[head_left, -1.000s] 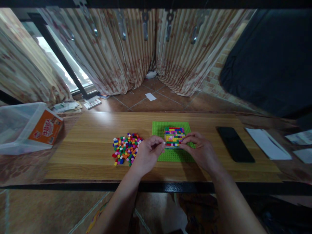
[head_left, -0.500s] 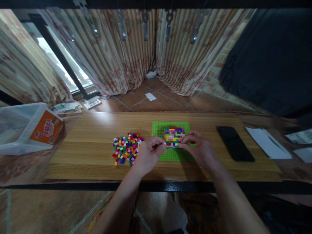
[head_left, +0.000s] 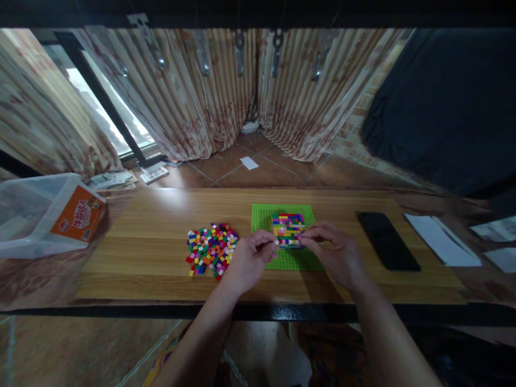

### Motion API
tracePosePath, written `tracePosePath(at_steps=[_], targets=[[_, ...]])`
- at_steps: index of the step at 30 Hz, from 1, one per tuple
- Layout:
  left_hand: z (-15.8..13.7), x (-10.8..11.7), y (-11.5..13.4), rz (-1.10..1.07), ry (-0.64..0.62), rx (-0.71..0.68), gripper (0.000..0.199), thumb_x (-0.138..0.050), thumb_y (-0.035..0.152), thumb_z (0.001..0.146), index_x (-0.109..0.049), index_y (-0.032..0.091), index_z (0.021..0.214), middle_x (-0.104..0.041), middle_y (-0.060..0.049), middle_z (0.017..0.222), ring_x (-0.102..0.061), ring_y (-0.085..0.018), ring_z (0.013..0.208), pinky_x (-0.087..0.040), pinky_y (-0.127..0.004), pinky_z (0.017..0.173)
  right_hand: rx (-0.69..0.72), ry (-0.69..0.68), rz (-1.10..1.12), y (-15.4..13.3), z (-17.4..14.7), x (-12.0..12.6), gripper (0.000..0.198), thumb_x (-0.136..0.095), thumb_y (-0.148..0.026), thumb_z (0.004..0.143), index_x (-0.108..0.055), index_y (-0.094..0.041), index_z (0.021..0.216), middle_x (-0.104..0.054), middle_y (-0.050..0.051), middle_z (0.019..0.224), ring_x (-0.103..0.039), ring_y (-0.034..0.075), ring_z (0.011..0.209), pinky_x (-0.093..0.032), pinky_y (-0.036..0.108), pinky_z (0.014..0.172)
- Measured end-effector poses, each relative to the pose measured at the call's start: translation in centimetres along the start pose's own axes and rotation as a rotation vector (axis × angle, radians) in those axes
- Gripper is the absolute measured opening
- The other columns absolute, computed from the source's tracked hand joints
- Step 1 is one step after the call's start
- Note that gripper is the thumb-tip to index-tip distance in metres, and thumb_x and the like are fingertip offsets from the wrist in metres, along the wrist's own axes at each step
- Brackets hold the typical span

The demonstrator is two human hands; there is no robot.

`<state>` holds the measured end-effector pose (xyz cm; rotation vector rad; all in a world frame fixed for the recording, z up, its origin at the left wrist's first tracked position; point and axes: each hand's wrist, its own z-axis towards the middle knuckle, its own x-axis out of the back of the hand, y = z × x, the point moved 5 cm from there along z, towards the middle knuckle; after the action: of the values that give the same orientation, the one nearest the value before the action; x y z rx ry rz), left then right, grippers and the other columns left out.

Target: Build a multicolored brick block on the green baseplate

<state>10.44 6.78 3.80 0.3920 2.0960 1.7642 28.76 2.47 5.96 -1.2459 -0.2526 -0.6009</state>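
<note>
A block built of many-coloured toy bricks (head_left: 288, 224) stands on a green studded baseplate (head_left: 262, 215). My left hand (head_left: 252, 257) is closed in a pinch at the block's front left corner, with a small white brick (head_left: 276, 242) at its fingertips. At the front right corner, my right hand (head_left: 332, 250) has thumb and forefinger brought together against the block's edge. Whatever that pinch may hold is too small to make out. Left of my left hand lies a loose pile of small coloured bricks (head_left: 209, 244), partly covered by that hand.
On the wooden table (head_left: 141, 258), a black phone (head_left: 387, 241) lies to the right, with white paper (head_left: 441, 239) beyond it. A clear plastic bin (head_left: 36, 209) with an orange label stands at the far left. Curtains (head_left: 193, 107) hang behind the table.
The view has tilted slightly, so everything sits a little lower. My left fingertips have shifted slightly right along the block's front edge; my right hand stays at the front right corner.
</note>
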Motion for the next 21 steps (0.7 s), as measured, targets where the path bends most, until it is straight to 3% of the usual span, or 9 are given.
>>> tracePosePath(at_steps=[5,9,16,21], targets=[[-0.1,-0.5,0.2,-0.015,-0.035,-0.023,0.005,-0.064,0.02,0.079,-0.064,0.015,0.082,-0.066,0.001,0.07,-0.061,-0.009,0.059,-0.047,-0.018,0.056,0.025,-0.077,0.099,-2.1,-0.6,-2.2,0.014,-0.067,-0.037,0.084,-0.073,-0.025,0.091,-0.069,0.004,0.095,-0.064,0.02,0.092,-0.05,0.034,0.082],[-0.2,-0.8,0.4,-0.052,-0.047,-0.032,0.008,-0.067,0.022,0.078,-0.064,0.015,0.082,-0.068,0.001,0.07,-0.062,-0.009,0.058,-0.048,-0.018,0.055,-0.008,-0.067,0.133,-2.4,-0.8,-3.0,0.012,-0.067,-0.035,0.085,-0.073,-0.025,0.087,-0.07,0.002,0.089,-0.064,0.017,0.087,-0.048,0.031,0.079],[-0.4,-1.5,0.5,-0.106,-0.076,-0.044,0.013,-0.07,0.025,0.077,-0.062,0.016,0.082,-0.069,0.001,0.073,-0.061,-0.008,0.059,-0.05,-0.018,0.057,-0.042,-0.059,0.133,-2.1,-0.8,-2.7,0.015,-0.065,-0.035,0.086,-0.071,-0.023,0.08,-0.068,0.0,0.082,-0.062,0.016,0.08,-0.047,0.028,0.074],[0.1,-0.6,0.2,-0.035,0.003,-0.092,0.01,-0.068,0.023,0.077,-0.063,0.016,0.083,-0.067,0.0,0.073,-0.061,-0.01,0.06,-0.05,-0.02,0.059,-0.042,0.018,-0.026,-0.8,-0.6,0.0,0.017,-0.064,-0.037,0.085,-0.07,-0.022,0.08,-0.069,0.002,0.084,-0.064,0.018,0.081,-0.048,0.03,0.075]])
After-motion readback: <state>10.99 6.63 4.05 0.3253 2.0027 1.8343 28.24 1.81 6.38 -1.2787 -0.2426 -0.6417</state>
